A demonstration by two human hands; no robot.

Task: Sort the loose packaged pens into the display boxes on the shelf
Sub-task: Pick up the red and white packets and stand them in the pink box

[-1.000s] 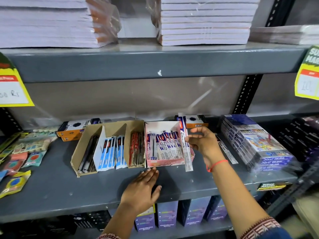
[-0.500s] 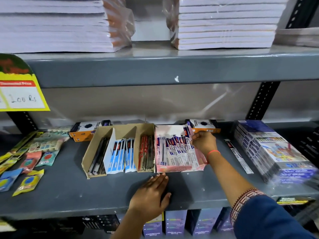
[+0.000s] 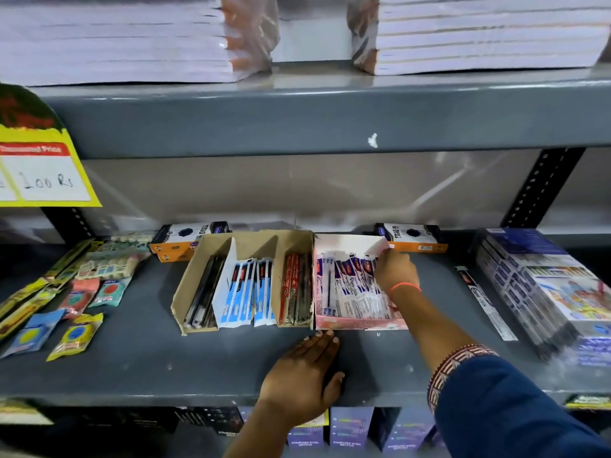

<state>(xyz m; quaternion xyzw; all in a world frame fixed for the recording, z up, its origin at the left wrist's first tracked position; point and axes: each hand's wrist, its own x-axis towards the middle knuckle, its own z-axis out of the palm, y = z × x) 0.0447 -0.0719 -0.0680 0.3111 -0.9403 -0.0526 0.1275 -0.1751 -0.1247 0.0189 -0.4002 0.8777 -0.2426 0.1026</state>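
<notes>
Packaged pens [image 3: 350,289] in white and blue wrappers stand packed in the pink display box [image 3: 358,322] on the grey shelf [image 3: 132,352], and the right hand [image 3: 395,271] is inside this box at its right back corner, with fingers bent down onto the tops of the packs; if it pinches one pack or only presses them I cannot tell. The left hand [image 3: 302,375] lies flat on the shelf with fingers spread, holding nothing, and its fingertips [image 3: 319,334] are just at the front edge of the pink box. One loose packaged pen [image 3: 484,302] lies on the shelf to the right of the right forearm, apart from both hands, beside a stack of wrapped packs [image 3: 545,285]. Touching the pink box on its left stands the brown cardboard box [image 3: 244,282] with three compartments: dark pens at left, blue and white packs in the middle, red pens at right. Small sachets [image 3: 77,333] lie at the far left of the shelf.
</notes>
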